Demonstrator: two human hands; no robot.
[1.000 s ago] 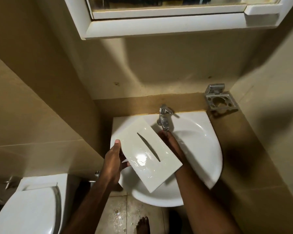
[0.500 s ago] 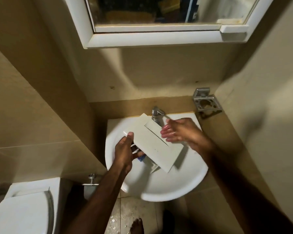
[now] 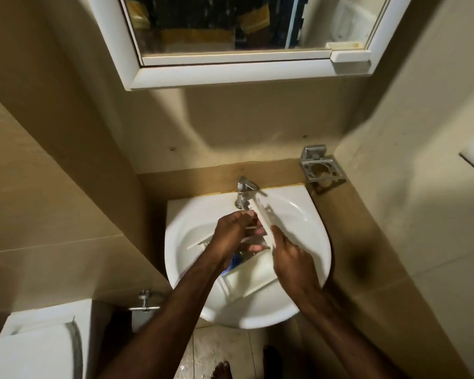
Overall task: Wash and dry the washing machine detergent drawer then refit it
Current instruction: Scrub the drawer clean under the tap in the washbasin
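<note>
Two hands gripping white drawer panel (image 3: 260, 218) edge-on — left hand (image 3: 231, 232), right hand (image 3: 290, 255), over sink (image 3: 315, 239)

both my forearms reach forward over the sink (image 3: 307, 305). my left hand (image 3: 231, 236) hangs above its middle, fingers curled round the white panel (image 3: 260, 217). my right hand (image 3: 290, 255) sits just right of it, toward the sink's near side, pinching the panel's lower end.
</note>
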